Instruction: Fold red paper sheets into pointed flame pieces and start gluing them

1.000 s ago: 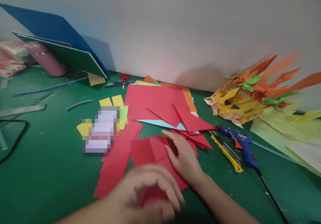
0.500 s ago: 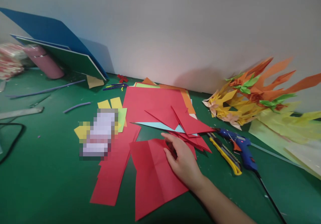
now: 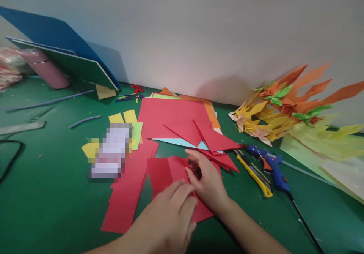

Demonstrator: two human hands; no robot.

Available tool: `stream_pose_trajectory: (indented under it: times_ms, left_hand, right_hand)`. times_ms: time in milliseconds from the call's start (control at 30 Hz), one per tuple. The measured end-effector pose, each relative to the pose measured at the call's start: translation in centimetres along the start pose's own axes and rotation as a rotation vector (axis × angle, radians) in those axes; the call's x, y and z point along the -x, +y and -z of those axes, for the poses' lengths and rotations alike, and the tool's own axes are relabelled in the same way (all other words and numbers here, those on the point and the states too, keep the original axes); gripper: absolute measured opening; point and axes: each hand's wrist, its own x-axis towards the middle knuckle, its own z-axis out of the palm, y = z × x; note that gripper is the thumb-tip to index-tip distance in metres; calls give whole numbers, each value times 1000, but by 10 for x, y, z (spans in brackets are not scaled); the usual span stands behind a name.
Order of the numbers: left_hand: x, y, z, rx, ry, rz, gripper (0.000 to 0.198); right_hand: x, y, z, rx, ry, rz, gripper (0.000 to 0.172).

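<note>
Craft workspace: glue gun, cutter, paper flowers

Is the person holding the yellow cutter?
No, the yellow cutter lies on the green table beside the blue glue gun, apart from the right hand.

Dim light, soft shadows on the wall, blurry left edge

Bare left hand, bare right hand: slim, rounded fingers. Bare left forearm, bare right forearm, narrowing toward wrists. Finer detail too soft.
</note>
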Motion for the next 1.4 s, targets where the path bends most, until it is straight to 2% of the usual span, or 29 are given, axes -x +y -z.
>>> stream_pose_trajectory:
  times_ms: [67, 133, 267, 333, 467, 700, 933, 1400]
  left_hand:
    - [-23, 4, 22, -315, -31, 11, 40]
    - [-30, 6, 35, -568, -59, -13, 41]
    - [-21, -2, 41, -742, -46, 28, 44]
    - [-16, -11, 41, -779, -12, 30, 54]
    - [-16, -23, 46, -735, 40, 36, 77]
    - [-23, -31, 59, -604, -32, 43, 91]
    - [-25, -35, 61, -564, 10, 46, 68]
    - [-26, -37, 60, -557, -9, 34, 69]
  right_hand:
    - [-1, -1, 1, 9, -3, 8, 38]
    - [-1, -2, 2, 34, -13, 52, 31]
    - [-2, -4, 5, 51, -51, 166, 24]
    - [-2, -3, 5, 46, -66, 201, 24]
    - [-2, -1, 7, 55, -124, 255, 24]
    - [-6, -2, 15, 169, -235, 432, 28]
    - [-7, -5, 16, 231, -308, 470, 31]
    - [-7, -2, 18, 170, -362, 435, 28]
